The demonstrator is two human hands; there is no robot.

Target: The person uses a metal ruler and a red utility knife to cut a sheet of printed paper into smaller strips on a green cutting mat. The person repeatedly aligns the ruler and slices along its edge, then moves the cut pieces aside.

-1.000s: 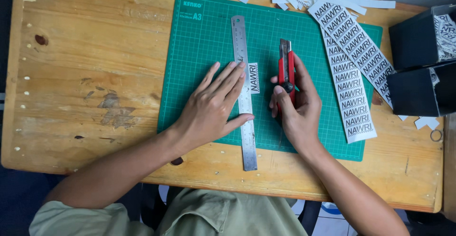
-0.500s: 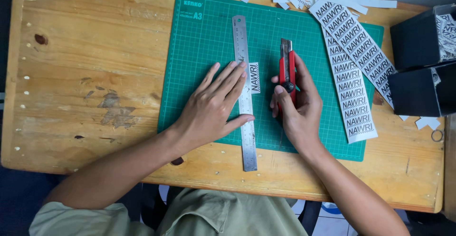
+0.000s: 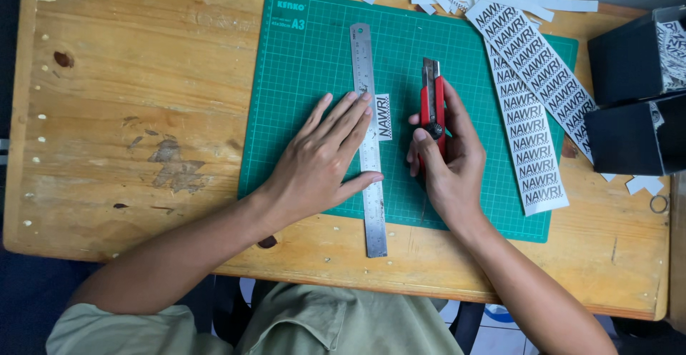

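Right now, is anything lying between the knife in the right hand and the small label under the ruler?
Nothing visible. Only bare green mat separates the knife in the right hand from the label beside the ruler.

wooden table (image 3: 128, 112): worn, stained | floor (image 3: 500, 326): pale tiles beneath | light: even

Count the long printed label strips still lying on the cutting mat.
2: one printed strip runs down the mat's right side, the other printed strip lies diagonally over its top. More may hide under them.
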